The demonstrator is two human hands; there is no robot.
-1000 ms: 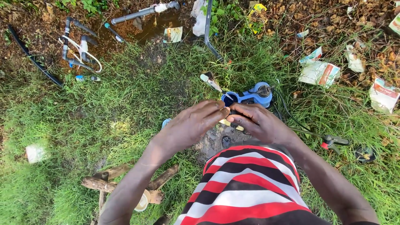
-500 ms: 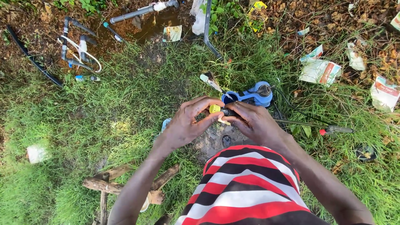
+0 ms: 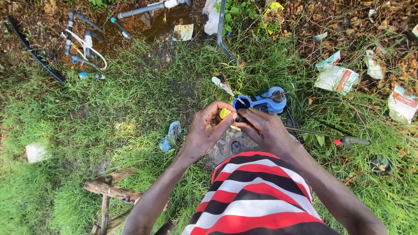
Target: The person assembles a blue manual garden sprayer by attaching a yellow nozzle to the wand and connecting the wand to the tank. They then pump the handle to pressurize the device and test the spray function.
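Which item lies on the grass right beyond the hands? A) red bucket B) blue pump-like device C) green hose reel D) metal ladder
B: a blue pump-like device sits on the grass just past the left hand and right hand, which meet around a small yellow piece.

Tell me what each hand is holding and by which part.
The left hand pinches a small yellow cap by its edge. The right hand grips a small dark fitting at its end; its shape is unclear.

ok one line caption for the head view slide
Both hands, left and right, pinch a small yellow piece above grass.
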